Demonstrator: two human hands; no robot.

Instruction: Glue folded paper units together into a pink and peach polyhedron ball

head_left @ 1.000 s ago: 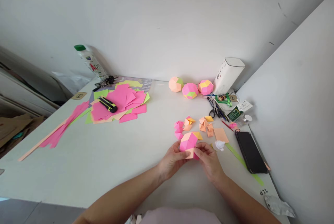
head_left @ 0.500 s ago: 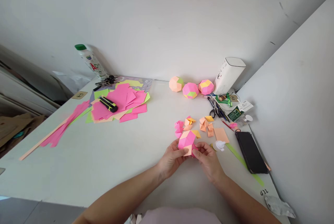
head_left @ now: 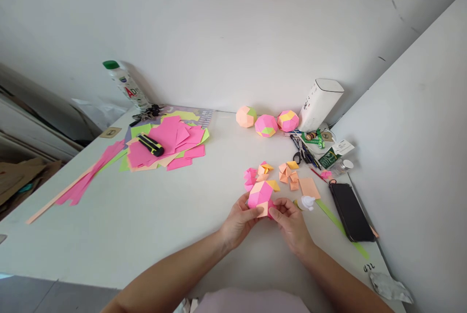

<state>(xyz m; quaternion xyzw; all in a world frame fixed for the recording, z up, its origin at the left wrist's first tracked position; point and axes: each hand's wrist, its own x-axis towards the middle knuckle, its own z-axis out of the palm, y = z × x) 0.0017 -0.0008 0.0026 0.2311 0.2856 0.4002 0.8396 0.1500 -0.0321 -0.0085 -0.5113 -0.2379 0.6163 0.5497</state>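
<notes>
Both my hands hold a partly built paper ball (head_left: 260, 195) of pink and peach folded units just above the white table (head_left: 146, 215). My left hand (head_left: 239, 220) grips its left and lower side with fingers curled. My right hand (head_left: 290, 220) pinches its lower right edge, where a peach flap sticks out. Just beyond the ball lie several small folded units, pink (head_left: 250, 176) and peach (head_left: 290, 174). A flat peach square (head_left: 309, 188) lies to the right of them.
Three finished paper balls (head_left: 267, 125) sit by the back wall beside a white box-like device (head_left: 321, 103). Loose pink and green sheets (head_left: 168, 145) with a black-and-yellow cutter (head_left: 150, 144) lie at left. A black phone (head_left: 350, 211), scissors (head_left: 299, 153), a glue cap (head_left: 307, 202) and a bottle (head_left: 126, 84) are around.
The paper ball has been turned and shifted slightly left and up between my hands. Both hands kept their grip on it.
</notes>
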